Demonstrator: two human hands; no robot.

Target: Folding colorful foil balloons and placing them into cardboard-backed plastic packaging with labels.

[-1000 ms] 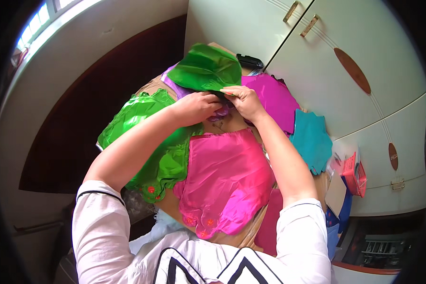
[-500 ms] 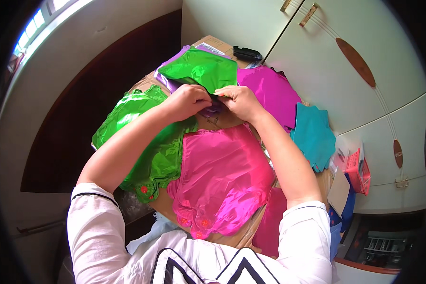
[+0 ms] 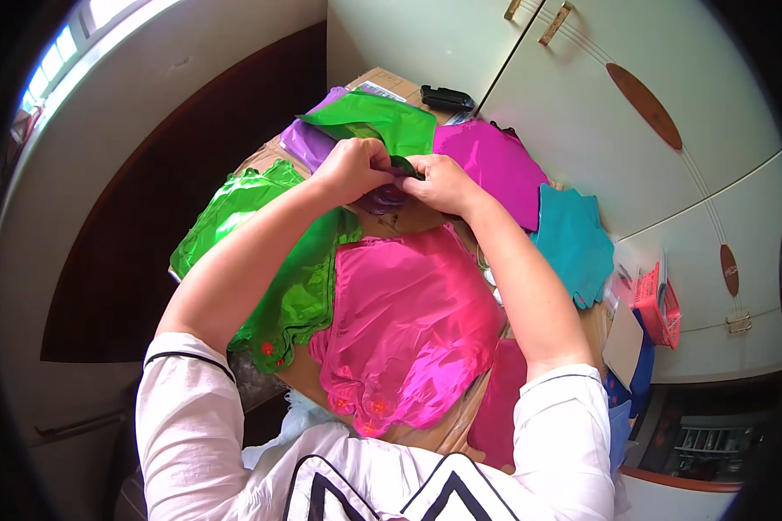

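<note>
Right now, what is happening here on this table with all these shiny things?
A person works with both hands on a green foil balloon. The left hand and the right hand pinch its lower edge together, close to each other. It is flat, not inflated. Around it, on a cardboard surface, lie more flat balloons: a pink one, another green one, a purple one, a magenta one and a teal one.

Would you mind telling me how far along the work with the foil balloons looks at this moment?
Looks done: flat foil balloons lie spread on the cardboard, a pink one, a large green one, a magenta one and a teal one. In hand: the left hand and right hand pinch the neck of a green balloon. How many remain cannot be told.
</note>
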